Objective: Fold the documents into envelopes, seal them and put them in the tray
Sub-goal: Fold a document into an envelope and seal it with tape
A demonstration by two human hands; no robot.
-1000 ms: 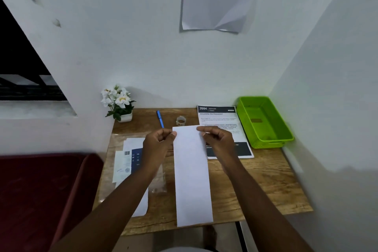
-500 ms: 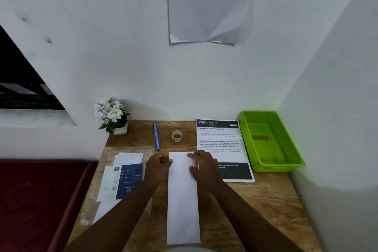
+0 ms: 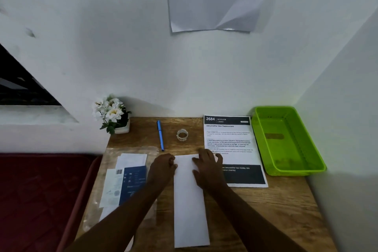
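A long, narrow folded sheet of white paper (image 3: 190, 200) lies flat on the wooden counter (image 3: 276, 206), running from the lower centre of the frame up toward the middle. Both hands meet at its far end. The left hand (image 3: 162, 168) sits at the paper's upper left corner with its fingers curled in, its grip seeming to pinch the edge there, though the fingertips are too small to read with certainty. The right hand (image 3: 207, 166) lies across the upper right corner with fingers spread and laid flat, pressing the sheet down. Just right of the hands, partly under the right one, is a printed document (image 3: 231, 139) with a dark header reading 2684. Further right, against the wall, stands the green tray (image 3: 315, 161). Above the hands lie a blue pen (image 3: 160, 135) and a small roll of clear tape (image 3: 182, 134). A pot of white flowers (image 3: 111, 113) stands at the counter's upper left corner. Left of the hands rest white envelopes (image 3: 132, 159) and a dark blue leaflet (image 3: 134, 180) on clear plastic.
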